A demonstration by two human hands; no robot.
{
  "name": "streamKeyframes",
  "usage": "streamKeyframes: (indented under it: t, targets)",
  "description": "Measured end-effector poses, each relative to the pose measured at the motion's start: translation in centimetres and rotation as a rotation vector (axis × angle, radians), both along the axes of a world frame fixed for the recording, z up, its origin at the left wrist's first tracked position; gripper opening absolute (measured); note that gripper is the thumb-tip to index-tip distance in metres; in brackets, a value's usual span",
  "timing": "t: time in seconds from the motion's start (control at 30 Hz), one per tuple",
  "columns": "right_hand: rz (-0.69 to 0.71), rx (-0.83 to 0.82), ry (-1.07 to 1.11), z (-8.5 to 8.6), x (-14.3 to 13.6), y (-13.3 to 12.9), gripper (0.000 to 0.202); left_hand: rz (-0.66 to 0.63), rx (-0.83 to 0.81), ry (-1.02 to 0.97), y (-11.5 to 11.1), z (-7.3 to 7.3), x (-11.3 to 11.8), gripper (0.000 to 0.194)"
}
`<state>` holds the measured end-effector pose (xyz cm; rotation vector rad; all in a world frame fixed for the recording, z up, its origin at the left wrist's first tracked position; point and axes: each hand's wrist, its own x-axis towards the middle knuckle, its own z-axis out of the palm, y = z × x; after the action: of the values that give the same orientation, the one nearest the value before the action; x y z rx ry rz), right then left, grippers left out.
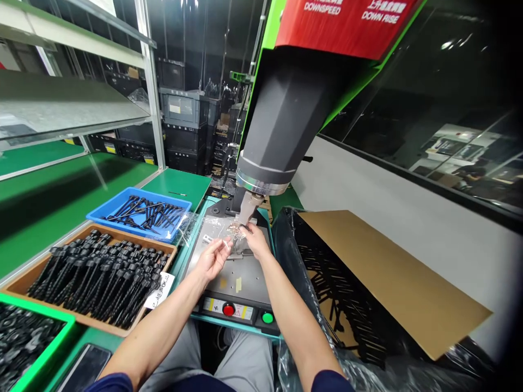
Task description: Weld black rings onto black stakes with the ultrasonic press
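Note:
My left hand point(214, 258) is closed in a pinch over the machine's metal base plate point(249, 280); a small whitish thing shows at its fingertips, too small to name. Beside it, my right hand point(256, 242) has its fingers closed at the fixture point(240, 245), directly under the metal welding horn point(248, 207). What the right fingers grip is hidden. Clear plastic film point(216, 226) lies around the fixture, behind the left hand. The horn comes down from the dark grey press head point(281, 120).
Left stand a blue tray point(92, 212) and an orange-brown tray point(12, 283) of black rod-like parts, a green-rimmed bin point(67, 326) and a phone point(85, 367). Red point(228, 309) and green point(267, 317) buttons line the base's front. Right, cardboard point(392, 272) partly covers a plastic-lined box of black parts.

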<state>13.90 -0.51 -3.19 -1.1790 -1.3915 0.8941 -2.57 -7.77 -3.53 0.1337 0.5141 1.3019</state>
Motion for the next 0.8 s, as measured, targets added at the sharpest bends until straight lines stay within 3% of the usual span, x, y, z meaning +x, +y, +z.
streamKeyframes:
  t: [0.17,0.37,0.53,0.8]
  targets:
    - [0.007,-0.022,0.037,-0.3,0.2,0.3,0.029,0.0,0.014,0.006,0.3,-0.7,-0.1,0.01]
    - [0.036,-0.103,0.182,-1.0,0.2,-0.5,0.048,0.015,0.034,0.063,1.2,-1.7,-0.1,0.011]
    - [0.021,-0.189,0.455,-1.9,1.4,-1.8,0.046,0.019,0.05,0.087,1.8,-1.8,0.1,0.012]
    - [-0.009,-0.202,0.526,-2.1,1.8,-2.6,0.049,0.035,0.045,0.111,2.8,-1.9,0.5,0.011]
